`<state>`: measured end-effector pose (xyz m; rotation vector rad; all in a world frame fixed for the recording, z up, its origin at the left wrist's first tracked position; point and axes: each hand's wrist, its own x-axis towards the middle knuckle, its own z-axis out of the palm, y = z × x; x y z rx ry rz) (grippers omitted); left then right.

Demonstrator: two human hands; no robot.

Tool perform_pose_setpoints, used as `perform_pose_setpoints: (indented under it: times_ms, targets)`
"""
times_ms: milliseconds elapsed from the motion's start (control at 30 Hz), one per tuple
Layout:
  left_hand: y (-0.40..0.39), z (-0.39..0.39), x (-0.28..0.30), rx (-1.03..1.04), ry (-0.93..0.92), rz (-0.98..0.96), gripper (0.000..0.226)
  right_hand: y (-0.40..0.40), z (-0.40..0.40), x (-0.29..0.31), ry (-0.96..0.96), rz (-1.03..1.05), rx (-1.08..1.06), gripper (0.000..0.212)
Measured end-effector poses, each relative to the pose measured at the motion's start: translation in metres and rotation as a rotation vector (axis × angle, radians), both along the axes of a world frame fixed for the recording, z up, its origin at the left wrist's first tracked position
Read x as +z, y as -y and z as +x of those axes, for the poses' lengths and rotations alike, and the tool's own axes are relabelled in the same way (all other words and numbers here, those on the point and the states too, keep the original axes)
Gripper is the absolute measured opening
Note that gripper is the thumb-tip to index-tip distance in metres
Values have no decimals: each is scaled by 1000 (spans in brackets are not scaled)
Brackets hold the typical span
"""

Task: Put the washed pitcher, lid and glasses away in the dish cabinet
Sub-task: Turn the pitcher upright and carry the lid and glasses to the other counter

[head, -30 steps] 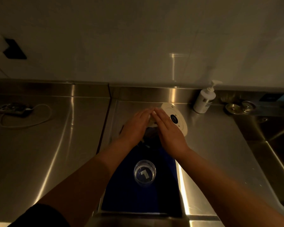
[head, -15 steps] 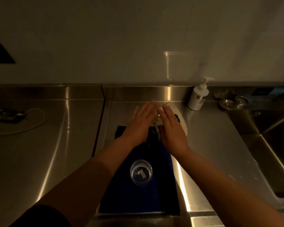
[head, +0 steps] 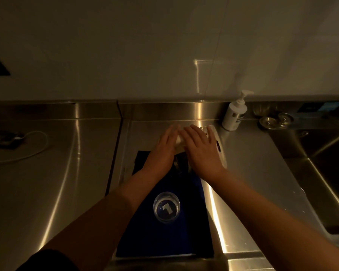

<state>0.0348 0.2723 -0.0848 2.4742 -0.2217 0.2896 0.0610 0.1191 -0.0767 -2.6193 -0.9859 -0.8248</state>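
A clear drinking glass [head: 166, 207] stands on a dark blue mat [head: 151, 237] on the steel counter. At the mat's far end, my left hand [head: 163, 148] and my right hand [head: 202, 153] lie side by side with straight fingers, flanking a clear pitcher [head: 179, 163] whose pale part shows between them. The pitcher is mostly hidden and dim. My right hand covers much of a white round lid [head: 222, 156] with a black centre, which lies just right of the pitcher. I cannot see a firm grip by either hand.
A white pump bottle [head: 234, 116] stands against the backsplash at the right. Two metal strainers [head: 276, 120] lie beyond it, beside a sink basin [head: 331, 163]. On the left counter a dark device with a white cable [head: 27, 151] lies. The wall is close behind.
Both hands have slid farther back over the pitcher. My right hand now spreads across the lid. The view has shifted a little.
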Motion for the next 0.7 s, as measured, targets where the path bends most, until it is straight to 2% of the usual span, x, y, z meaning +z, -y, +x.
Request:
perform_pose_setpoints:
  times_ms: [167, 333, 400, 533, 700]
  targets:
    - [9, 6, 1, 111, -59, -130, 57, -8, 8, 10, 2, -54, -42, 45]
    - [14, 11, 13, 98, -38, -163, 41, -6, 12, 18, -101, -114, -70, 68]
    - [17, 15, 20, 69, 3, -161, 39, -2, 11, 21, -124, -43, -112, 68]
    - [16, 23, 33, -12, 73, -174, 38, -2, 4, 20, -184, 175, -175, 42]
    - [-1, 25, 40, -60, 173, -67, 41, -21, -2, 17, -350, 402, -118, 36]
